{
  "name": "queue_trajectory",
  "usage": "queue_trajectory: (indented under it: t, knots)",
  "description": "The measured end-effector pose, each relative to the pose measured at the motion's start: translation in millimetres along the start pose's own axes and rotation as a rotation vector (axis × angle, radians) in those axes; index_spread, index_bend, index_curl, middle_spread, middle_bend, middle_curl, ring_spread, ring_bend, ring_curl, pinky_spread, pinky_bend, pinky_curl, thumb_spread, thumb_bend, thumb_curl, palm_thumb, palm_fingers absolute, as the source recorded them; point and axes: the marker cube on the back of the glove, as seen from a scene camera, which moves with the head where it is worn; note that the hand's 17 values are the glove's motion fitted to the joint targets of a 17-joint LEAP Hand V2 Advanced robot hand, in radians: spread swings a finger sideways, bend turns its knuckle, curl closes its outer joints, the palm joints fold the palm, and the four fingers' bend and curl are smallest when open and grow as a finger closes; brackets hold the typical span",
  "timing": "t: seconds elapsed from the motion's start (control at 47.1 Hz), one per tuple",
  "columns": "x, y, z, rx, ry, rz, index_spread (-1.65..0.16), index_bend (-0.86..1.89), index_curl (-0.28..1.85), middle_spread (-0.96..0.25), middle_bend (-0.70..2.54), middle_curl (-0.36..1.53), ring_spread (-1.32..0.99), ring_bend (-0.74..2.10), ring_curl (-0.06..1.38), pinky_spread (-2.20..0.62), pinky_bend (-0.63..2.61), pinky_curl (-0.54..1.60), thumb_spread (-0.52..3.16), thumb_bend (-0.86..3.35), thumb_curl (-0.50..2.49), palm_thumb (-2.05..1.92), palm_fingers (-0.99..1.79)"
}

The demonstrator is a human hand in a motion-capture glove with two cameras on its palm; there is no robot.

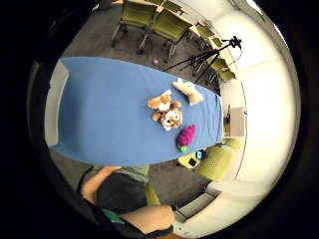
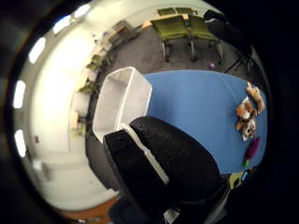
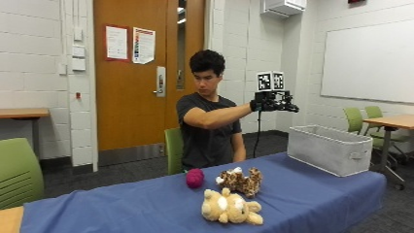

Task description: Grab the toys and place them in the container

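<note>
Outside view: gloved right hand (image 3: 267, 105) raised mid-frame, finger state unclear; toys (image 3: 236, 181) lower centre, container (image 3: 330, 154) right. Thumb-side view: fingers (image 2: 163, 158) look relaxed, holding nothing. We drop low over toys before gripping.

On the long table covered in blue cloth (image 3: 129, 204) lie three soft toys: one round magenta plush with a green end (image 3: 195, 178), one brown-and-white spotted plush animal (image 3: 240, 180), which may be two toys pressed together, and one tan plush bear lying flat (image 3: 231, 208). One pale grey rectangular fabric container (image 3: 328, 154) stands at the table's far end. One black-gloved right hand (image 3: 267, 104) is raised in the air. At least four green chairs show around the room, and one tripod.
</note>
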Motion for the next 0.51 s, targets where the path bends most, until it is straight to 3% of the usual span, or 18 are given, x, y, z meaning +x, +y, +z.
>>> queue_trajectory:
  t: [0.212,0.51]
  knots:
    - [-1.5,3.6,1.6,0.002,0.001,-0.002,-0.21,0.24,0.15,-0.1,0.22,0.12,-0.23,0.18,0.06,-0.07,0.41,0.17,0.85,-0.11,0.0,-0.17,0.19]
    - [26.3,-1.6,4.6,-0.022,-0.024,-0.01,-0.25,0.2,0.23,-0.13,0.22,0.2,-0.3,0.2,0.1,-0.1,0.43,0.23,1.06,-0.11,0.0,-0.17,0.17]
